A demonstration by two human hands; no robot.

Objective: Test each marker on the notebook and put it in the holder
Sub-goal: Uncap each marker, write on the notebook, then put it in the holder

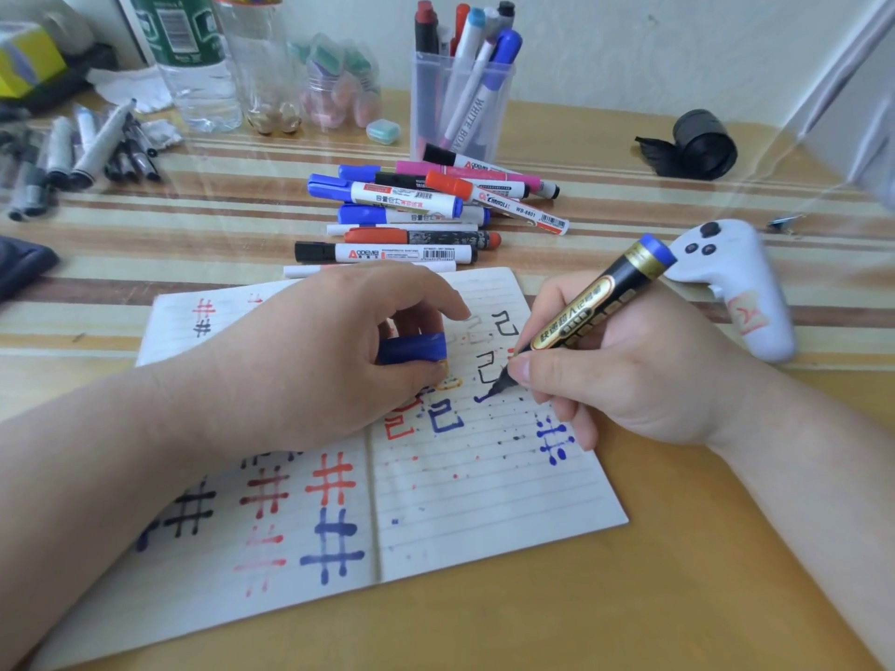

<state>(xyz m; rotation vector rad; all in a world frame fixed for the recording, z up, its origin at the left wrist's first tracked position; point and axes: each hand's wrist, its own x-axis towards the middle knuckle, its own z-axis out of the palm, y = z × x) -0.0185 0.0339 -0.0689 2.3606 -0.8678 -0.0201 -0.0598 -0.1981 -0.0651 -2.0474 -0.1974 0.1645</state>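
An open lined notebook point(484, 501) lies in front of me, covered with red, blue and black test marks. My right hand point(624, 375) grips a black and gold marker with a blue end point(595, 302), its tip touching the right page by a fresh blue stroke. My left hand point(310, 360) rests on the notebook and holds the blue cap point(414, 347) between thumb and fingers. Behind the notebook lies a pile of several markers point(416, 210). A clear holder point(460, 104) with several markers standing in it is at the back.
A white game controller point(736, 283) lies right of my right hand. A black roll point(697, 145) sits at the back right. Plastic bottles point(203, 60) and a jar stand at the back left, with several grey markers point(87, 152) lying at the left.
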